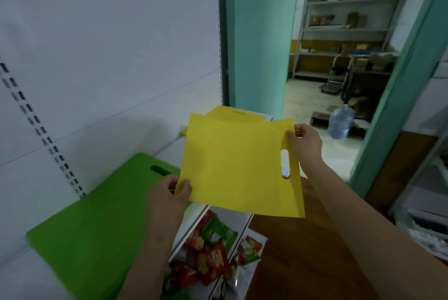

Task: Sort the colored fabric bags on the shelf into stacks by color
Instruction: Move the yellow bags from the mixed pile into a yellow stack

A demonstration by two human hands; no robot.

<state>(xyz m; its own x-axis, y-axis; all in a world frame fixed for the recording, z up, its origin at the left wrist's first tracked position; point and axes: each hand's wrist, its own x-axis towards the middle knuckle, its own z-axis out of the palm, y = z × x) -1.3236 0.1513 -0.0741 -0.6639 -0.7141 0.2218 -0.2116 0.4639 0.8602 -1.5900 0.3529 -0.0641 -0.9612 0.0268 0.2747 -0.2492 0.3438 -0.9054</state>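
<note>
A yellow fabric bag (240, 166) is held flat in the air between both hands, above the front edge of the white shelf (174, 154). The left hand (167, 193) pinches the bag's lower left corner, thumb on the upper face and fingers (169, 184) curled beneath. The right hand (304, 144) grips the bag's upper right edge, its fingers closed on the fabric just above the slot-shaped handle cutout (284, 164), which lies along the bag's right side. The bag tilts slightly, its far edge higher than the near one.

Behind the held bag, at the far right end of the shelf, lies a stack of yellow bags (230, 114), handle slot toward the back panel; the held bag hides most of it. On the left part of the same shelf lies a stack of green bags (97, 227), flat, its handle slot near the back edge and just beside the left hand. The two stacks are well apart.

Below the shelf, a lower tier holds red and green snack packets (208, 251), loosely piled. To the right stands a teal door frame (259, 45); through the doorway a metal rack with cardboard boxes (349, 21) and a water jug (340, 122) on the floor are visible.
</note>
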